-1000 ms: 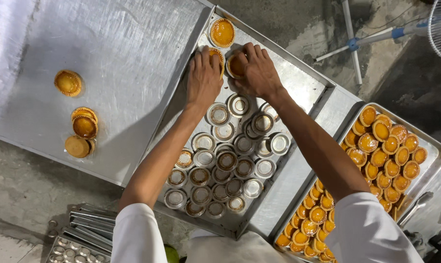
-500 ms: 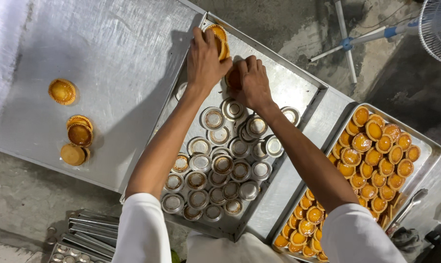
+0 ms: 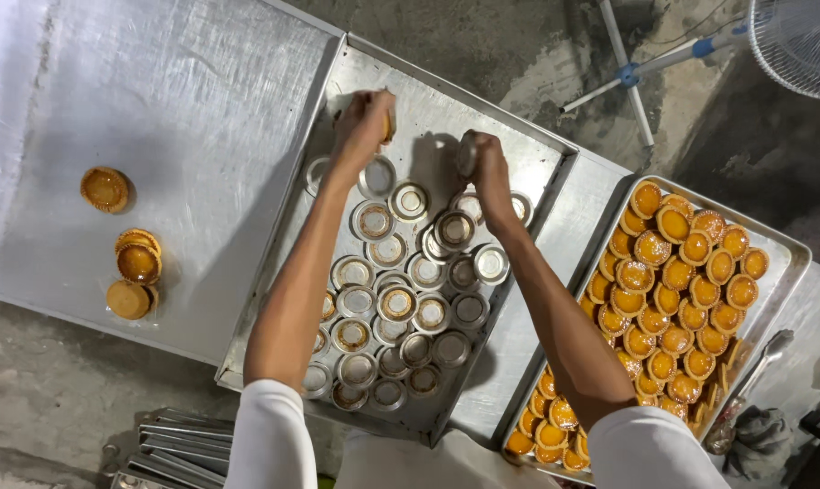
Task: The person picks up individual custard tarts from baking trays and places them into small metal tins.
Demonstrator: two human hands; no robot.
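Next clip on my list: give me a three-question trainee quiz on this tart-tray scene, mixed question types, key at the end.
1. True or false: the left hand and right hand are both raised over the far end of the middle tray.
2. The middle tray mostly holds: A) empty metal tart moulds B) folded cloths C) whole eggs.
3. Where do the orange baked tarts lie packed in rows?

Key
1. True.
2. A.
3. In the right-hand tray; a few loose tarts also sit on the metal sheet to the left.
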